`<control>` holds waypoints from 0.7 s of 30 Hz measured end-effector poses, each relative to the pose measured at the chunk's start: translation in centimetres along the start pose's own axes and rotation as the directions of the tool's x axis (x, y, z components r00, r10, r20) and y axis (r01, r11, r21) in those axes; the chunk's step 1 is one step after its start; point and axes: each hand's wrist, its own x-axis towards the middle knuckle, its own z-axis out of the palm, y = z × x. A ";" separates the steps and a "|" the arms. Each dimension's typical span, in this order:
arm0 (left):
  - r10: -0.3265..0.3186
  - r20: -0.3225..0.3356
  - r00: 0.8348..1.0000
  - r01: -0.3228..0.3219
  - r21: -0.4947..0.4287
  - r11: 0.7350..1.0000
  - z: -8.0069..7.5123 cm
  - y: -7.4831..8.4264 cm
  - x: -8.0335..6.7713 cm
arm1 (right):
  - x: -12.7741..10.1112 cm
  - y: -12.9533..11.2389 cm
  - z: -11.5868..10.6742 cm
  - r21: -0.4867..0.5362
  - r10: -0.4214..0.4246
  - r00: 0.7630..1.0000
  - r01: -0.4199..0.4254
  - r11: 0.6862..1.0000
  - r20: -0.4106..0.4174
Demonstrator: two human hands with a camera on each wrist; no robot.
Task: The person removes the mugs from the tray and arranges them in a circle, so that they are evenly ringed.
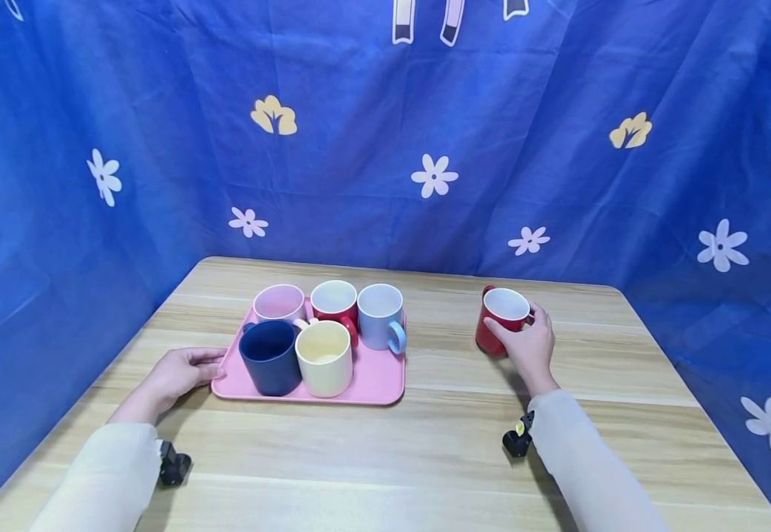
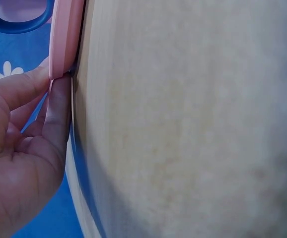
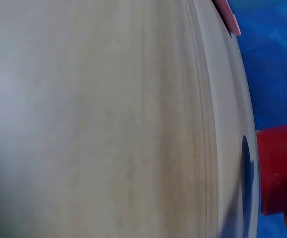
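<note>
At the left, my left hand [image 1: 180,377] pinches the left corner of a pink tray [image 1: 375,380]. In the left wrist view, the thumb [image 2: 27,89] lies on the tray's upper side, with fingers beneath the rim. On the tray stand a pink mug [image 1: 272,301], a red mug [image 1: 332,313] and a light blue mug [image 1: 375,329] behind, and a dark blue mug [image 1: 270,362] and a cream mug [image 1: 327,362] in front. Off to the right, my right hand [image 1: 530,347] grips another red mug [image 1: 489,332], white inside. Its far fingers are mostly hidden.
The wood-grain table [image 1: 358,465] reaches back to a blue patterned curtain [image 1: 358,148], which also lines both sides. A black wrist device [image 1: 174,465] sits by the left cuff, and another black device [image 1: 517,441] by the right cuff.
</note>
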 end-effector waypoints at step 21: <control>0.008 -0.011 1.000 -0.008 0.009 1.000 -0.1 -0.2 0.1 | 2.4 0.1 2.1 -0.015 0.073 0.990 -0.076 0.997 -0.121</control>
